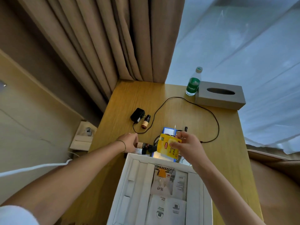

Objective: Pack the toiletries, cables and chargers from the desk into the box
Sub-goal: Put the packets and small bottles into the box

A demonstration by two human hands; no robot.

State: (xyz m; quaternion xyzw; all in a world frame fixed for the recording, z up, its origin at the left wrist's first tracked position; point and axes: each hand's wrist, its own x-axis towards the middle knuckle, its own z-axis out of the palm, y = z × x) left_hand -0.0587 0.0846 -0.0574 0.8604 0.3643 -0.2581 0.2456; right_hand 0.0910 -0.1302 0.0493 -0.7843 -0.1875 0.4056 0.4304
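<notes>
Currently right hand [186,146] pinches a yellow Lipton tea sachet [168,146], held above the far edge of the white box [123,184], over a blue-edged item [168,131] lying on the table [227,143]. Box is open at the near end of the table, with white paper packets [167,207] and a small sachet [162,182] already inside. Left hand [129,142] is curled round two small bottles [142,147] lying just beyond the box's far-left corner; grip closed on them. Further out: black charger [137,115] with a small brown bottle [145,122] touching it, its black cable [211,116] looping wide across the table to the right and back toward the right hand. Far right corner: green-label water bottle [193,83] just beside a grey tissue box [220,95]. Curtain [105,46] behind. White cord [32,168] crosses the left forearm.
</notes>
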